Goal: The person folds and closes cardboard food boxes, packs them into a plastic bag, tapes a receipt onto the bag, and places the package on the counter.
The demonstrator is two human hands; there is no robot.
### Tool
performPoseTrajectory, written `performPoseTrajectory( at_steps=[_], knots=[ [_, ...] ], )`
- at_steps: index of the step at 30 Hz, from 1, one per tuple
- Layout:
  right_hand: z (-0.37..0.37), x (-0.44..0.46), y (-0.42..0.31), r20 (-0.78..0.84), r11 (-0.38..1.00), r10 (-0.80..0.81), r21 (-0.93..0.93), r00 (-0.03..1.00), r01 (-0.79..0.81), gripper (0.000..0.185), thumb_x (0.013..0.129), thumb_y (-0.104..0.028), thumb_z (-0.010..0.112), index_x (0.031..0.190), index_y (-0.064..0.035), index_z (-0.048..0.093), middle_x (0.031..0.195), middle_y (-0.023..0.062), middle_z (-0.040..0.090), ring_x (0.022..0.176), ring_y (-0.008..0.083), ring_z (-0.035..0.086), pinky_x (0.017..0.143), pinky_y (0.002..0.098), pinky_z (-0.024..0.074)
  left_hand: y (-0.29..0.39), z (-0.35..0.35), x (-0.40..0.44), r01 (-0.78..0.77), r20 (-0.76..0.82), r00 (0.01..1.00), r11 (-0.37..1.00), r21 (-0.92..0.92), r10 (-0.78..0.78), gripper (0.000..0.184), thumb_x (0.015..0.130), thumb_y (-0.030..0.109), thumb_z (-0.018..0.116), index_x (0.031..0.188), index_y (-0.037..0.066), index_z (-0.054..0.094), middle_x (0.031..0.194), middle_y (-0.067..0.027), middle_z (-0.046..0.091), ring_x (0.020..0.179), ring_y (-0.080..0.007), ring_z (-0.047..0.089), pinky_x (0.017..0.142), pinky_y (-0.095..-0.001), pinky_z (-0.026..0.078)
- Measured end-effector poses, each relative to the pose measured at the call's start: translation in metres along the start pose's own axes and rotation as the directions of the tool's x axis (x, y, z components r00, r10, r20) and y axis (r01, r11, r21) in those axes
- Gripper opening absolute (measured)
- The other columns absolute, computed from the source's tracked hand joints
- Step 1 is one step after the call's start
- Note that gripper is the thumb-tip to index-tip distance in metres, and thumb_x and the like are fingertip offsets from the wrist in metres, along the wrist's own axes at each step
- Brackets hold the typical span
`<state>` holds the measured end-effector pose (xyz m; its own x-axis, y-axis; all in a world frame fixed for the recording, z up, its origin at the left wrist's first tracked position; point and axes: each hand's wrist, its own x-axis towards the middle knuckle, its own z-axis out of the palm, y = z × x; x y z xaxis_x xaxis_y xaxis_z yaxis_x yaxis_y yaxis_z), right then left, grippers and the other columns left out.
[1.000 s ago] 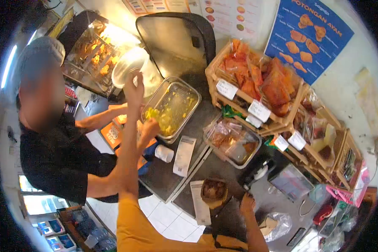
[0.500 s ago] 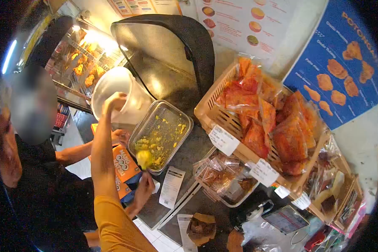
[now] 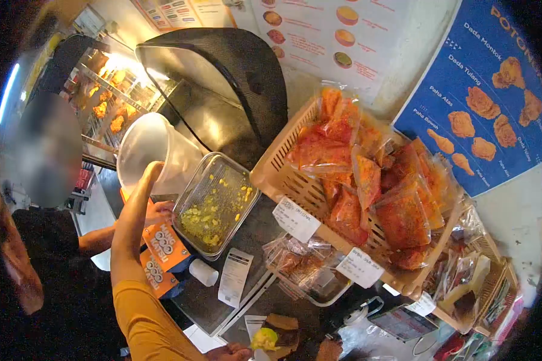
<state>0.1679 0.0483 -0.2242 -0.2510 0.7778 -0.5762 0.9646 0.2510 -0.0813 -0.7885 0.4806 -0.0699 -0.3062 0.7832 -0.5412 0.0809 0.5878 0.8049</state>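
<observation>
My left arm, in a yellow-brown sleeve, reaches up to a whitish plastic bucket (image 3: 183, 159). My left hand (image 3: 154, 171) dips inside its rim; the fingers are hidden. No right hand of mine is in the picture. Beside the bucket sits a clear plastic tub (image 3: 252, 203) with yellow-green crumbly food (image 3: 202, 221). A co-worker in black has one hand (image 3: 160, 212) near the tub's left edge. The co-worker's other hand (image 3: 230, 352), at the bottom, holds a spoon-like tool (image 3: 265, 340) loaded with yellow-green food over an open brown paper box (image 3: 288, 328).
Orange printed boxes (image 3: 165, 245) and a white receipt (image 3: 235, 278) lie near the tub. A brown basket (image 3: 265, 170) of bagged red-orange pieces stands to the right. Behind are a black mesh food cover (image 3: 262, 84) and a lit display of fried food (image 3: 111, 90).
The co-worker's spoon hand has moved from the tub down to the paper box with its load. My left hand has sunk deeper into the bucket. The view has shifted slightly.
</observation>
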Motion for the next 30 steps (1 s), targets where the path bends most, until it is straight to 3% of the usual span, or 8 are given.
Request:
performPoseTrajectory(
  at_steps=[3,8,13,21,25,26,27,30],
  knots=[
    [-0.05,0.0,-0.008,0.053,0.998,-0.017,0.055,0.998,0.014,0.026,0.085,-0.028,0.063,0.1,-0.0084,0.07,0.095,0.0143,0.071,0.087,0.033,0.069,0.071,0.0497,0.0559,-0.022,-0.013,-0.005,-0.026,0.182,0.982,0.995,-0.092,0.043,0.038,0.093,0.021,0.053,0.115,-0.006,0.068,0.103,-0.0201,0.073,0.087,-0.0331,0.072,0.085,-0.0431,0.057],
    [-0.122,0.009,-0.031,0.081,0.989,0.112,0.089,0.99,-0.119,0.028,0.09,-0.025,0.058,0.103,-0.0036,0.069,0.103,0.0191,0.067,0.095,0.0355,0.066,0.077,0.0481,0.0557,-0.056,-0.02,0.017,0.172,-0.115,0.977,0.981,-0.086,-0.181,0.019,0.091,0.018,0.062,0.096,0.004,0.073,0.085,-0.006,0.071,0.07,-0.0193,0.062,0.067,-0.038,0.05],
    [-0.224,0.023,-0.067,0.174,0.925,0.317,0.161,0.933,-0.344,0.03,0.094,-0.023,0.054,0.106,0.0012,0.067,0.112,0.0239,0.063,0.103,0.038,0.064,0.083,0.0466,0.0555,0.003,0.016,-0.034,-0.106,0.023,0.994,0.979,0.177,0.104,0.038,0.09,0.025,0.062,0.117,-0.002,0.067,0.11,-0.0168,0.07,0.099,-0.0246,0.067,0.09,-0.0413,0.052],
    [-0.17,-0.007,-0.04,-0.291,0.745,-0.468,-0.639,0.834,0.194,0.041,0.09,-0.015,0.05,0.122,0.0071,0.06,0.114,0.0272,0.064,0.095,0.0417,0.061,0.085,0.0545,0.0481,0.182,0.104,-0.121,0.15,-0.304,0.781,0.31,0.939,0.545,0.028,0.092,0.028,0.058,0.104,0.005,0.069,0.096,-0.0204,0.07,0.094,-0.0341,0.068,0.081,-0.0428,0.053],
    [-0.145,0.043,-0.056,-0.065,0.958,0.143,0.259,0.988,-0.122,0.03,0.089,-0.02,0.06,0.111,-0.0016,0.066,0.11,0.0188,0.068,0.096,0.0367,0.066,0.09,0.0468,0.0507,0.219,0.194,-0.184,0.161,-0.404,0.619,0.394,0.905,0.674,0.026,0.093,0.029,0.055,0.097,0.008,0.07,0.089,-0.0222,0.071,0.091,-0.0388,0.069,0.077,-0.0436,0.054],
    [-0.184,0.042,-0.061,0.009,0.958,0.154,0.245,0.988,-0.152,0.028,0.09,-0.023,0.059,0.109,-0.0024,0.066,0.106,0.0187,0.069,0.097,0.0361,0.066,0.087,0.0461,0.0526,0.206,0.208,-0.184,-0.146,-0.458,0.491,0.588,0.795,0.741,0.024,0.093,0.031,0.056,0.09,0.01,0.068,0.083,-0.0184,0.07,0.086,-0.0377,0.069,0.071,-0.0454,0.053],
    [-0.2,0.039,-0.062,0.072,0.948,0.188,0.249,0.98,-0.2,0.033,0.087,-0.023,0.065,0.11,-0.0006,0.063,0.108,0.0201,0.068,0.099,0.036,0.067,0.087,0.0464,0.0535,0.191,0.229,-0.2,-0.195,-0.284,0.478,0.415,0.889,0.831,0.023,0.092,0.03,0.057,0.088,0.01,0.066,0.081,-0.0171,0.069,0.085,-0.0367,0.069,0.071,-0.0458,0.052],
    [-0.224,0.03,-0.062,0.141,0.932,0.247,0.235,0.959,-0.274,0.048,0.08,-0.025,0.076,0.113,0.0035,0.056,0.111,0.023,0.066,0.103,0.037,0.067,0.088,0.0472,0.0548,0.191,0.347,-0.302,-0.32,-0.418,0.689,0.766,0.558,0.592,0.03,0.092,0.03,0.059,0.103,0.003,0.067,0.093,-0.0204,0.07,0.092,-0.0353,0.068,0.08,-0.0447,0.051]
  ],
)
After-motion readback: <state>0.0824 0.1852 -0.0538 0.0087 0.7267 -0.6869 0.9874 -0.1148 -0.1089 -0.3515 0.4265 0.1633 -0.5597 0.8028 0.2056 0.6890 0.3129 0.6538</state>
